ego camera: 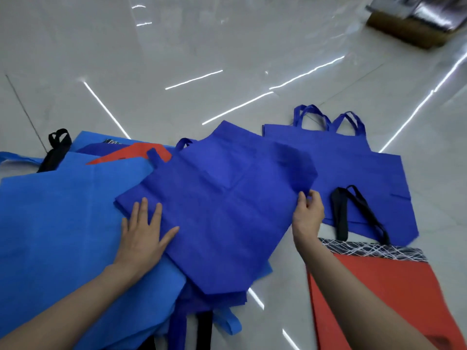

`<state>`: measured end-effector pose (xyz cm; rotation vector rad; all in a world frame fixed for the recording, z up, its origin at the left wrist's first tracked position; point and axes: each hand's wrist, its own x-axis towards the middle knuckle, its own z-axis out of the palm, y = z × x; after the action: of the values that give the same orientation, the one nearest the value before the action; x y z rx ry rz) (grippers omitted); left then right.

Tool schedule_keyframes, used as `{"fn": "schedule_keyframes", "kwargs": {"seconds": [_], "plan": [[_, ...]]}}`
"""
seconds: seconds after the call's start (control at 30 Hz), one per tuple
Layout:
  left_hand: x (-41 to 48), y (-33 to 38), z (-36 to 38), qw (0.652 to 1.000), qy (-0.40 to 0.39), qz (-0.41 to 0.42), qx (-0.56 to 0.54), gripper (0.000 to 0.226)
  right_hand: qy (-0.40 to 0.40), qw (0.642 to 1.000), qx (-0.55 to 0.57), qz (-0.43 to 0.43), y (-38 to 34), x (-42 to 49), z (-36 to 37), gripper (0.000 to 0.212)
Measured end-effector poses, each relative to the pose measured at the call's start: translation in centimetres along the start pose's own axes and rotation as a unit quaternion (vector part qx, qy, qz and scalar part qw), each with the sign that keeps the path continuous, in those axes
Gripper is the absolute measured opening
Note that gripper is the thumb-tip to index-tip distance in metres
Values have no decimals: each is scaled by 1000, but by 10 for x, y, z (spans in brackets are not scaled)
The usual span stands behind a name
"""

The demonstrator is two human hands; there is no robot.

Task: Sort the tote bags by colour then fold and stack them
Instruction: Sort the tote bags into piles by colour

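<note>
fabric covers the lower half of the view. a dark blue non-woven tote bag (pixel 222 205) lies spread and tilted on top of a heap in the middle. the left hand (pixel 144 236) lies palm down on the bag's left part, fingers straight and fanned wide, pressing the cloth onto the heap. the right hand (pixel 307 210) is at the bag's right edge, thumb and curled fingers pinching a fold of cloth that stands slightly lifted there.

under and left of this bag lie large light blue tote bags (pixel 63 236), overlapping, with a red strip of fabric (pixel 131 152) and a black handle (pixel 58 147) poking out at the far side. just right of the held bag, flat dark blue tote bags (pixel 353 168) rest on the glossy pale tiled floor (pixel 202 46), 2 pairs of blue handles (pixel 360 128) pointing away; i cannot tell how many bags are in that stack. a red tote bag with a black-and-white patterned band (pixel 404 281) lies at the near right, partly under the right forearm, its black straps (pixel 340 210) lying over the near edge of the stack. a brown cardboard box (pixel 409 34) sits blurred in the far right corner.
</note>
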<state>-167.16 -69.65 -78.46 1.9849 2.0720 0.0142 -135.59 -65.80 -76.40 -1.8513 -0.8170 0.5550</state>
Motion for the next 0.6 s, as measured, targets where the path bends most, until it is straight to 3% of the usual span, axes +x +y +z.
{"fn": "schedule_keyframes", "kwargs": {"seconds": [0.13, 0.2, 0.23, 0.27, 0.3, 0.33, 0.4, 0.43, 0.47, 0.6], "plan": [[16, 30, 7, 992, -30, 115, 31, 88, 78, 995, -51, 37, 22, 58, -45, 21], [24, 45, 6, 989, -36, 135, 36, 90, 100, 985, -98, 98, 35, 71, -59, 37], [28, 52, 9, 990, -28, 137, 33, 95, 110, 977, -158, 89, 41, 68, -60, 48], [30, 58, 11, 990, -23, 136, 32, 103, 108, 968, -227, 22, 46, 59, -59, 56], [32, 64, 15, 991, -34, 130, 29, 109, 69, 952, -284, -95, 51, 42, -55, 57], [33, 69, 19, 990, -43, 129, 28, 112, -23, 919, -324, -225, 57, 20, -49, 55], [34, 73, 28, 987, -61, 144, 42, 105, -218, 800, -406, -384, 74, -26, -32, 55], [34, 72, 31, 985, -88, 139, 57, 98, -293, 757, -441, -383, 79, -42, -25, 58], [35, 71, 32, 982, -111, 133, 72, 92, -346, 739, -468, -339, 80, -51, -18, 61], [41, 67, 37, 978, -103, 138, 116, 86, -344, 770, -499, -197, 74, -36, 9, 62]]}}
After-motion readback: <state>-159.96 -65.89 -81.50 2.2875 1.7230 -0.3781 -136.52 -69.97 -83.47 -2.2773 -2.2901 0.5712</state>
